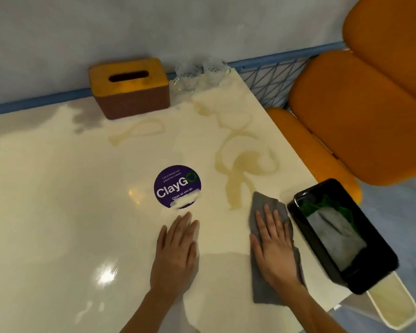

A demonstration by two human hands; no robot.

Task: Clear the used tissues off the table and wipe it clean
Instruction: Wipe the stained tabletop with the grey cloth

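Observation:
My right hand [273,246] lies flat with straight fingers on a grey cloth [265,205], pressing it onto the cream table [70,200] near the right edge. Brownish liquid streaks [238,169] curl across the table just beyond the cloth, and a fainter ring [139,132] sits further back. My left hand [175,251] rests flat and open on the table below a round purple sticker [177,186]. No loose tissues show on the tabletop.
A black bin [375,267] at the table's right edge holds grey and green material. A brown and yellow tissue box [130,87] and two clear glass cups [199,73] stand at the back edge by the wall. Orange seats [360,121] are on the right.

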